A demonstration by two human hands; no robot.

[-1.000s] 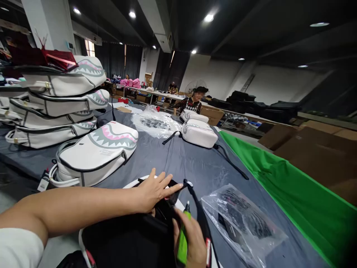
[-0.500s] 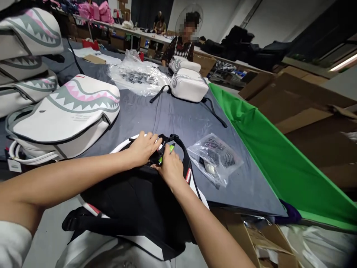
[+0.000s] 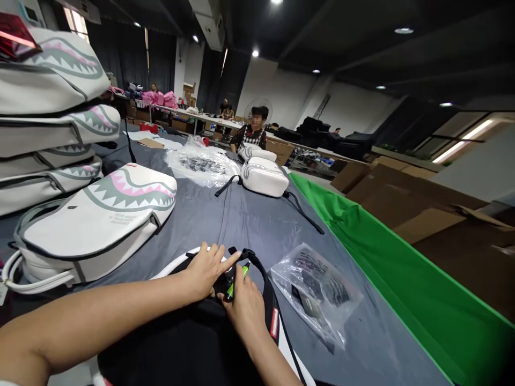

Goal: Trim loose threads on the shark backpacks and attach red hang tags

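A black and white backpack lies back side up on the grey table in front of me. My left hand rests on its top edge, fingers spread and pressing down beside the black carry handle. My right hand is closed around a green marker pen, its tip pointing at the bag's top near the handle. Both hands touch the bag and sit close together.
A clear plastic bag of small dark parts lies right of the hands. White shark-mouth backpacks lie and stack at left. Another white bag and a person are farther down the table. Green cloth borders the right edge.
My right hand came up from the bottom edge and brought the green pen to the bag's top beside my left hand. The camera tilted down, then back up.
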